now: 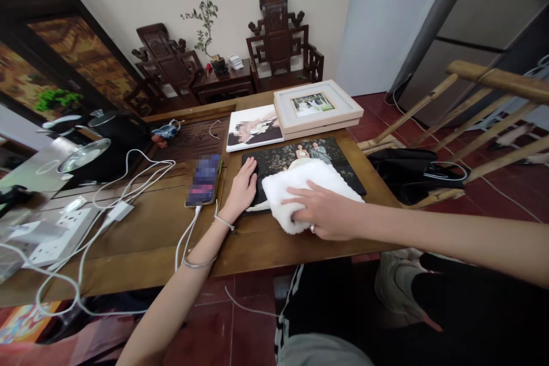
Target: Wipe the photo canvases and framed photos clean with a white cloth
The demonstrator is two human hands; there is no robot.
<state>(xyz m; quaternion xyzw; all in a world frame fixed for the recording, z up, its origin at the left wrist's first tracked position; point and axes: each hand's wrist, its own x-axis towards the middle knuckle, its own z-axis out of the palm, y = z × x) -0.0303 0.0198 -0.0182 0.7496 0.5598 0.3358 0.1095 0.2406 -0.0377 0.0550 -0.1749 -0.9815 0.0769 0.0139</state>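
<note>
On wooden table (141, 240): we wipe a dark photo (326, 157).
Right hand (323, 211), fingers spread, presses cloth (300, 189); left hand (243, 186), fingers together, steadies photo's edge.

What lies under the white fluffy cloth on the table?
Under the cloth lies a dark photo panel; its top, with two figures, shows. The right hand presses the cloth. The panel's lower middle is covered.

Bare arms, thin silver bangles (198, 263) on the left forearm, ring (313, 229) on the right hand (321, 211)
</note>
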